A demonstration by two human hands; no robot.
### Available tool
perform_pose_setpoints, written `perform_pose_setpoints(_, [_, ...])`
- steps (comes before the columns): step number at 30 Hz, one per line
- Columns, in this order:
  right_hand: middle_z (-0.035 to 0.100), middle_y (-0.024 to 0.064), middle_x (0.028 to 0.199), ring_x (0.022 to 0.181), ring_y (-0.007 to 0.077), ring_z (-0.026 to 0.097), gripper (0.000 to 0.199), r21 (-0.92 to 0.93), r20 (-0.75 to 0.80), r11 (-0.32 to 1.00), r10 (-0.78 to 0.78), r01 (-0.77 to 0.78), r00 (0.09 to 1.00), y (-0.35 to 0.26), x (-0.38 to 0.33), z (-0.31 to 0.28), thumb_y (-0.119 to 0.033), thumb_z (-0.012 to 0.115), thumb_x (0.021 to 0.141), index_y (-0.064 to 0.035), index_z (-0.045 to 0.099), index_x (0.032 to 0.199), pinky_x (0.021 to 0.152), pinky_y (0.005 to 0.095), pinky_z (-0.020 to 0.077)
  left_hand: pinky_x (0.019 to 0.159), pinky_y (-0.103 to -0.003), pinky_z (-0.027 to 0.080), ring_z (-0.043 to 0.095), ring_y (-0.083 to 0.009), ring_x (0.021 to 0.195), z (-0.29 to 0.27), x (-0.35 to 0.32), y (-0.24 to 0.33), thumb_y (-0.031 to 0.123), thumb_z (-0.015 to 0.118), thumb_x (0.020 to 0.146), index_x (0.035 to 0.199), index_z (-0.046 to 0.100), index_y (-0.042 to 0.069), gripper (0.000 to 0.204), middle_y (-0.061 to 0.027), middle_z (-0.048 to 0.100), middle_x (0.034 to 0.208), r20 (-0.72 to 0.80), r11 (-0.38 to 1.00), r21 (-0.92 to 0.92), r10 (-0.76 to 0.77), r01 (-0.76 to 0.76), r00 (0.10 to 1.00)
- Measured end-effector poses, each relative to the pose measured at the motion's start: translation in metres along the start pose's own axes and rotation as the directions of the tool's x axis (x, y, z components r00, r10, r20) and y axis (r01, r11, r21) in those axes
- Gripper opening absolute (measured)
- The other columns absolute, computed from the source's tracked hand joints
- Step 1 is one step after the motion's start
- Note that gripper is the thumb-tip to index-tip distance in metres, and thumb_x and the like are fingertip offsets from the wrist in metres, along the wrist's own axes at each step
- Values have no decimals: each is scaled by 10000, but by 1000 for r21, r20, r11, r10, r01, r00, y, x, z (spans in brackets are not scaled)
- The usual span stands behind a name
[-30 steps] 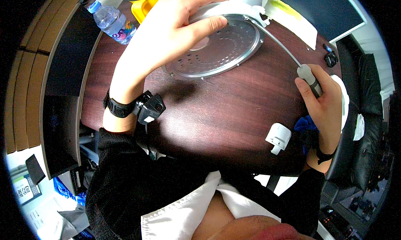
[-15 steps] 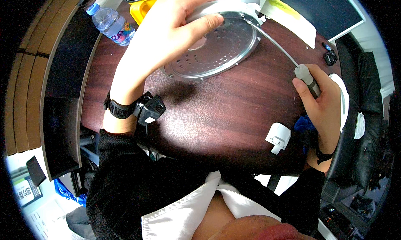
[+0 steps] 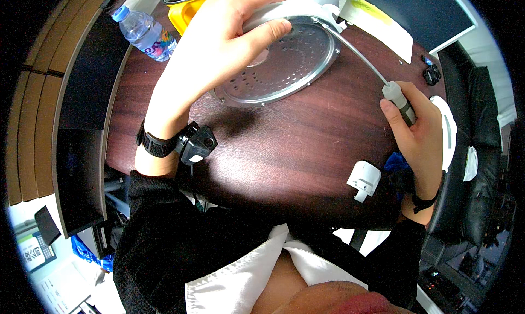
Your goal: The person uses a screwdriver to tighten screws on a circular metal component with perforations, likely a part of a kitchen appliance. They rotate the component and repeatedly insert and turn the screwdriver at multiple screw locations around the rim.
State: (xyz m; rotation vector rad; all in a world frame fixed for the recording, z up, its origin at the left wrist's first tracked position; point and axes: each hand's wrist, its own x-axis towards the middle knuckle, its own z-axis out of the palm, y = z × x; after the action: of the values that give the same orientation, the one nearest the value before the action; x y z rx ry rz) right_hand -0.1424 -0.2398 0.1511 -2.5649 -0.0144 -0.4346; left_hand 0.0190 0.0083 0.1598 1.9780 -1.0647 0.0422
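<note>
My left hand [image 3: 235, 29] is closed on the upper edge of a round appliance part [image 3: 284, 62], its thumb lying along the rim. That part has a perforated, shiny disc face, small fasteners around its rim and a white body behind; it is tilted up above the table. In my right hand [image 3: 418, 117] is a screwdriver [image 3: 403, 103] with a grey handle, fingers wrapped round it. Its long thin shaft reaches left to the upper right rim of the disc. Whether the tip sits in a screw is too small to tell. A small white plastic piece [image 3: 365, 178] lies nearer me.
The dark wooden table [image 3: 295, 144] bears a water bottle [image 3: 145, 34] and a yellow container [image 3: 188, 10] at the far left. Paper [image 3: 380, 27] lies at the far right, with a small black object [image 3: 432, 73] beyond my right hand. A dark blue item [image 3: 396, 162] sits near my right wrist.
My right hand and the screwdriver's handle have shifted slightly left, and the handle looks turned a little. My left hand and the round part stay almost where they were.
</note>
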Motion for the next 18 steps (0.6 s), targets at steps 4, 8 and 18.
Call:
perform_pose_setpoints(4, [628,151,769,667,291,625,185,2,8,1000,8,-8,1000,0,0,0,-165,676,844,-16,618,938,609,337,467,686,-280,501,655,-174,756,-2,0,9,170,588,898,1228,557,-39,392,-132,684,861,40,992,-19,-124,125,991])
perform_pose_setpoints(8, [623,151,753,648,289,621,188,9,-6,1000,-17,18,1000,3,0,3,-177,674,849,-15,618,925,602,335,465,684,-275,496,653,-167,752,-2,0,16,167,590,898,1234,553,-41,397,-129,684,863,29,997,20,-78,78,997])
perform_pose_setpoints(18, [440,73,576,513,155,432,385,98,192,985,123,-143,974,11,15,1,-347,581,941,-9,529,765,494,318,374,580,-238,487,592,-87,669,13,-9,-1,208,637,893,1168,586,4,345,-73,650,850,-84,984,159,99,-84,992])
